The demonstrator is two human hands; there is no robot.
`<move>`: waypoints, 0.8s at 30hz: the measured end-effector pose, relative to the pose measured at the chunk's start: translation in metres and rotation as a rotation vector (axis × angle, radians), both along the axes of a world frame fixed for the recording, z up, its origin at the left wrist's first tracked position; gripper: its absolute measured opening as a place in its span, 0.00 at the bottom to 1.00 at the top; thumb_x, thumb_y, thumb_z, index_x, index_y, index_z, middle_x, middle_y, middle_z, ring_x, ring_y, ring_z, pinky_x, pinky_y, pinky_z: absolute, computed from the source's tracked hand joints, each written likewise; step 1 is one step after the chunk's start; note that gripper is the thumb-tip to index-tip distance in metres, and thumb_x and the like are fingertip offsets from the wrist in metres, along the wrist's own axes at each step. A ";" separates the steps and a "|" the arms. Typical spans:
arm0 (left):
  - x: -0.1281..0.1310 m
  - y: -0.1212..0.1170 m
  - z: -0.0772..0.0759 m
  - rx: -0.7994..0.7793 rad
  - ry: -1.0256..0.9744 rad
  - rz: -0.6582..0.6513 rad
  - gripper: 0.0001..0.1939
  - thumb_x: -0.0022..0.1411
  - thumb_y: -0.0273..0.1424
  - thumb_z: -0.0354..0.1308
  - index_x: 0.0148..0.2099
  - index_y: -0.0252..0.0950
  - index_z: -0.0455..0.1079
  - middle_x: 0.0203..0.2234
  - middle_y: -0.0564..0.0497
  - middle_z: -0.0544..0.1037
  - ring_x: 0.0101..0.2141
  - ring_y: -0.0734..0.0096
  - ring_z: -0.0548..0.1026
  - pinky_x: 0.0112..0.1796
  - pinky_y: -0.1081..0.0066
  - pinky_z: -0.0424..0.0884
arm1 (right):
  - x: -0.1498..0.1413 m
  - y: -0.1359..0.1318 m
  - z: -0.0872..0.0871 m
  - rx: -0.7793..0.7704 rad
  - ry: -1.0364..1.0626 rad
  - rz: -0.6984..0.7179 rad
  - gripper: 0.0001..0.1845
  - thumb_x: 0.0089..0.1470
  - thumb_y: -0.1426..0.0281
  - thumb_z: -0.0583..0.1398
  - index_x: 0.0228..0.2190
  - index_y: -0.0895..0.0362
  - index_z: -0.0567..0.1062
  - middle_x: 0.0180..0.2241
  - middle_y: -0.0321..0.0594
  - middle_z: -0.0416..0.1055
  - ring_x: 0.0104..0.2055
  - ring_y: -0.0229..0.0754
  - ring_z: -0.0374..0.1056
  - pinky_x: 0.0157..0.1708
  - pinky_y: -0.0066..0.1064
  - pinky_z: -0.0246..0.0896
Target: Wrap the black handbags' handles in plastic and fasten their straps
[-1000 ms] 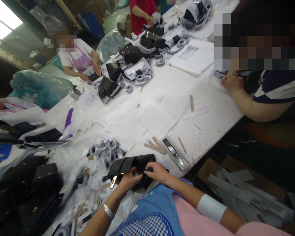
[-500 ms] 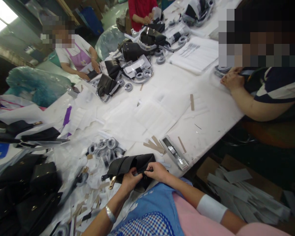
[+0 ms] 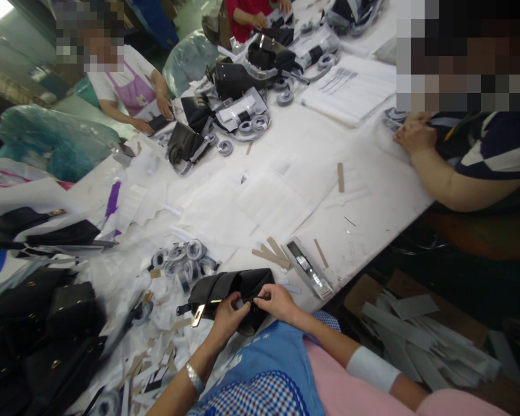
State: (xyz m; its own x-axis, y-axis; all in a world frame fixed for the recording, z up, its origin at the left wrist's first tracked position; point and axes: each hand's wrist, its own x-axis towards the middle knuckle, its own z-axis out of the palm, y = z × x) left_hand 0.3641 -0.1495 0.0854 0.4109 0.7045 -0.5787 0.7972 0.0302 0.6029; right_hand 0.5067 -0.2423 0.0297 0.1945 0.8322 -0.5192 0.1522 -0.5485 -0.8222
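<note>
1. The black bag (image 3: pixel 253 278) lay on its side at the near edge of the white table (image 3: pixel 303 150), directly under and between the two hands, close against the blue apron (image 3: pixel 260 349).
2. The left hand (image 3: pixel 229 316) was curled at the bag's opening, thumb and fingers closed on its edge; the fingers' far ends were partly hidden. The gold clasp (image 3: pixel 198 315) hung just to the left of this hand.
3. The right hand (image 3: pixel 278 303) was nearly closed, thumb and forefinger pinching a small dark part of the bag, too small to make out. Its fingertips were just beside the left thumb.
4. Coiled grey-wrapped straps (image 3: pixel 184 257) lay beyond the bag to the left, and brown strips (image 3: pixel 271 254) and a silver tool (image 3: pixel 307 268) beyond it to the right.
</note>
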 end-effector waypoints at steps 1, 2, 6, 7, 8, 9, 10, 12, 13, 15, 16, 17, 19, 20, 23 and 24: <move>0.000 0.001 -0.001 0.000 -0.005 -0.003 0.08 0.50 0.37 0.58 0.28 0.38 0.68 0.21 0.55 0.72 0.29 0.65 0.73 0.30 0.73 0.65 | 0.000 0.001 0.002 -0.002 -0.006 -0.003 0.08 0.52 0.67 0.64 0.27 0.59 0.77 0.26 0.36 0.77 0.30 0.39 0.72 0.28 0.27 0.60; -0.001 0.001 -0.002 0.003 -0.008 -0.003 0.08 0.50 0.36 0.59 0.28 0.38 0.68 0.21 0.55 0.72 0.29 0.65 0.73 0.31 0.73 0.65 | 0.000 0.002 0.004 -0.006 -0.015 -0.006 0.07 0.52 0.67 0.64 0.27 0.58 0.77 0.26 0.36 0.78 0.30 0.39 0.72 0.27 0.26 0.59; -0.001 -0.001 -0.010 0.031 0.013 0.015 0.07 0.50 0.35 0.59 0.28 0.37 0.67 0.22 0.55 0.72 0.30 0.64 0.73 0.32 0.71 0.65 | -0.002 0.006 0.011 -0.015 -0.062 -0.002 0.05 0.51 0.68 0.64 0.26 0.56 0.77 0.28 0.37 0.78 0.31 0.40 0.72 0.27 0.26 0.56; -0.002 -0.001 -0.011 0.035 0.023 0.021 0.08 0.50 0.36 0.59 0.27 0.37 0.66 0.22 0.55 0.71 0.29 0.64 0.73 0.32 0.71 0.65 | -0.002 0.007 0.012 -0.016 -0.072 0.005 0.04 0.50 0.68 0.64 0.26 0.56 0.77 0.28 0.37 0.78 0.32 0.40 0.72 0.28 0.26 0.55; -0.002 -0.001 -0.013 0.036 0.032 0.026 0.08 0.50 0.36 0.59 0.27 0.38 0.66 0.21 0.55 0.71 0.29 0.64 0.73 0.32 0.71 0.65 | -0.002 0.008 0.013 -0.018 -0.080 0.013 0.05 0.50 0.68 0.64 0.26 0.56 0.77 0.28 0.37 0.78 0.32 0.41 0.72 0.28 0.26 0.55; -0.002 -0.001 -0.013 0.035 0.039 0.031 0.09 0.50 0.36 0.60 0.26 0.38 0.65 0.21 0.55 0.71 0.29 0.63 0.73 0.32 0.70 0.66 | -0.001 0.009 0.013 -0.019 -0.088 0.023 0.05 0.50 0.68 0.64 0.25 0.56 0.77 0.27 0.37 0.77 0.32 0.41 0.72 0.27 0.26 0.55; -0.002 0.000 -0.014 0.030 0.042 0.033 0.09 0.49 0.37 0.60 0.26 0.38 0.65 0.21 0.54 0.72 0.30 0.62 0.73 0.32 0.70 0.66 | 0.000 0.010 0.013 -0.018 -0.097 0.032 0.05 0.49 0.67 0.65 0.26 0.55 0.76 0.28 0.36 0.77 0.32 0.41 0.72 0.27 0.27 0.54; -0.003 0.003 -0.012 0.006 0.030 0.029 0.09 0.48 0.37 0.62 0.28 0.37 0.68 0.24 0.52 0.76 0.32 0.59 0.75 0.34 0.68 0.68 | 0.004 0.012 0.013 -0.010 -0.118 0.048 0.05 0.49 0.67 0.65 0.29 0.54 0.76 0.28 0.35 0.77 0.31 0.41 0.71 0.27 0.27 0.54; -0.004 0.006 -0.010 -0.012 0.014 0.024 0.11 0.48 0.38 0.63 0.30 0.36 0.70 0.27 0.50 0.78 0.35 0.57 0.76 0.37 0.67 0.70 | 0.007 0.012 0.013 0.000 -0.131 0.057 0.06 0.48 0.67 0.66 0.31 0.54 0.75 0.28 0.34 0.77 0.31 0.41 0.71 0.27 0.27 0.54; -0.006 0.013 -0.005 -0.049 -0.031 0.018 0.16 0.50 0.40 0.63 0.39 0.36 0.74 0.35 0.46 0.81 0.40 0.54 0.78 0.42 0.65 0.71 | 0.014 0.012 0.015 0.031 -0.163 0.077 0.09 0.48 0.67 0.67 0.33 0.54 0.74 0.29 0.34 0.76 0.31 0.41 0.71 0.29 0.27 0.55; -0.008 0.017 -0.002 -0.064 -0.057 0.018 0.19 0.52 0.42 0.62 0.43 0.36 0.74 0.40 0.45 0.81 0.43 0.54 0.78 0.44 0.65 0.70 | 0.018 0.012 0.017 0.052 -0.184 0.088 0.09 0.49 0.67 0.67 0.34 0.54 0.74 0.29 0.35 0.76 0.32 0.42 0.71 0.30 0.28 0.57; -0.011 0.021 0.002 -0.075 -0.082 0.022 0.21 0.55 0.44 0.59 0.46 0.37 0.74 0.43 0.45 0.81 0.45 0.55 0.77 0.46 0.65 0.70 | 0.021 0.011 0.021 0.077 -0.208 0.097 0.08 0.50 0.67 0.66 0.33 0.54 0.74 0.31 0.36 0.76 0.34 0.43 0.71 0.33 0.29 0.58; -0.021 0.028 0.009 -0.084 -0.118 0.036 0.22 0.62 0.45 0.52 0.48 0.37 0.75 0.45 0.44 0.81 0.45 0.56 0.78 0.48 0.64 0.70 | 0.026 0.009 0.031 0.142 -0.257 0.112 0.05 0.54 0.68 0.64 0.34 0.54 0.74 0.36 0.39 0.75 0.40 0.46 0.70 0.40 0.33 0.60; -0.027 0.030 0.013 -0.082 -0.129 0.045 0.23 0.64 0.45 0.48 0.47 0.37 0.76 0.44 0.43 0.81 0.43 0.56 0.78 0.48 0.63 0.70 | 0.027 0.008 0.038 0.180 -0.276 0.122 0.04 0.56 0.69 0.62 0.36 0.54 0.74 0.38 0.41 0.75 0.43 0.47 0.69 0.44 0.35 0.59; -0.049 0.029 0.025 -0.061 -0.160 0.056 0.23 0.65 0.44 0.47 0.42 0.36 0.78 0.38 0.42 0.83 0.40 0.54 0.79 0.46 0.61 0.70 | 0.024 0.009 0.062 0.300 -0.285 0.186 0.06 0.61 0.71 0.56 0.39 0.53 0.73 0.42 0.41 0.74 0.46 0.45 0.68 0.49 0.34 0.60; -0.056 0.027 0.028 -0.053 -0.177 0.053 0.21 0.64 0.43 0.50 0.40 0.37 0.79 0.36 0.43 0.83 0.38 0.54 0.79 0.45 0.62 0.70 | 0.021 0.011 0.070 0.338 -0.274 0.223 0.07 0.62 0.71 0.56 0.40 0.52 0.73 0.43 0.40 0.74 0.45 0.44 0.69 0.47 0.32 0.61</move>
